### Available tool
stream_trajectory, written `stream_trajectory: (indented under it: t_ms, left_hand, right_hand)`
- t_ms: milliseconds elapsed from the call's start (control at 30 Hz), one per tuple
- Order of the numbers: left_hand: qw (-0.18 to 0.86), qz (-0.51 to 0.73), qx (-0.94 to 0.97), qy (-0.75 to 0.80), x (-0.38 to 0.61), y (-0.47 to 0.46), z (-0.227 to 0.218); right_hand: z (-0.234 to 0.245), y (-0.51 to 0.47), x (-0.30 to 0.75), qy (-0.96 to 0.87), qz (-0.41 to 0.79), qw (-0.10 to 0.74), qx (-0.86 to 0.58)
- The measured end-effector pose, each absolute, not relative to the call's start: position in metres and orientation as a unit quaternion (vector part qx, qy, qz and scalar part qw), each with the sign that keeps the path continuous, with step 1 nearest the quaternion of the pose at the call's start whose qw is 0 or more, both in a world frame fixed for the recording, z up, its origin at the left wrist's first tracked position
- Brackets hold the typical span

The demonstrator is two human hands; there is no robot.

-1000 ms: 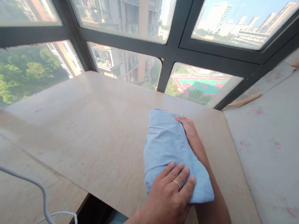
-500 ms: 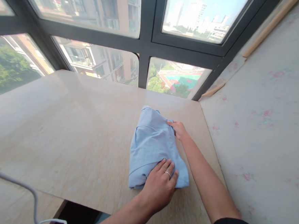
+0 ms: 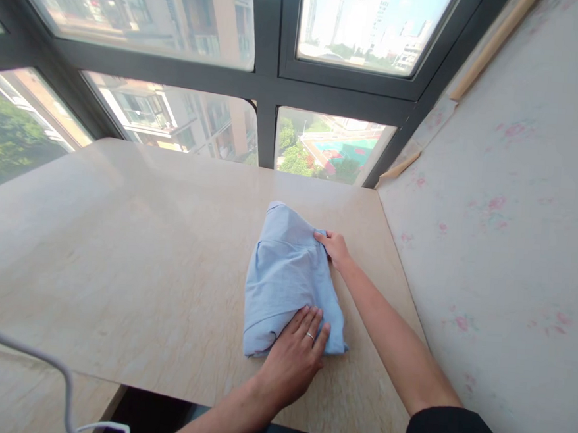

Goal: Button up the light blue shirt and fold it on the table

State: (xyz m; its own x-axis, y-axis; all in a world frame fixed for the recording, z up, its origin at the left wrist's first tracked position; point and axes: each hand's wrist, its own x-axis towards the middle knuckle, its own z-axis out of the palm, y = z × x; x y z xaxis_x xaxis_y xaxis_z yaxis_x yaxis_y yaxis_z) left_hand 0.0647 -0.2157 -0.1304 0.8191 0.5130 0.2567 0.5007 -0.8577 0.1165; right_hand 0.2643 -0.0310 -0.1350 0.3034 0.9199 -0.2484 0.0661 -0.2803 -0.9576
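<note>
A folded light blue shirt-like garment (image 3: 285,269), somewhat creased, lies on the marble-patterned surface. Across its near part rests my left hand (image 3: 297,349), palm down with the fingers stretched out and a ring on one of them. At the garment's far right edge my right hand (image 3: 334,246) pinches the cloth, thumb on top; the fingers beneath are partly hidden. The garment's near right corner sticks out a little beyond my left hand.
The marble-patterned tabletop (image 3: 117,264) reaches back to dark-framed windows (image 3: 267,109). A flowered wall (image 3: 503,271) bounds the right side. At the lower left a grey cable (image 3: 36,354) crosses near a dark gap (image 3: 146,414) below the edge.
The garment's near right corner has drawn inward to the left. Both hands keep their places on the cloth. The whole view has shifted slightly.
</note>
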Motion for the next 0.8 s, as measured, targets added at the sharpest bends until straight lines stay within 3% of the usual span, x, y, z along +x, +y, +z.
stream_trajectory:
  t_ms: [167,533,633,800]
  left_hand:
    - [0.031,0.137,0.946,0.293,0.069,-0.221,-0.129]
    - [0.015,0.136,0.942,0.308,0.092,-0.23,-0.132]
    - [0.035,0.141,0.953,0.265,0.088,-0.233,-0.116]
    - [0.056,0.298,0.916,0.264,0.047,-0.245,-0.084]
  right_hand:
    - [-0.128,-0.039,0.264,-0.358,0.495,0.463,-0.642]
    - [-0.101,-0.108,0.283,-0.362,0.617,0.329,-0.616]
    - [-0.105,-0.12,0.283,-0.393,0.569,0.316,-0.65]
    - [-0.093,-0.135,0.269,-0.566,0.3,0.357,-0.68]
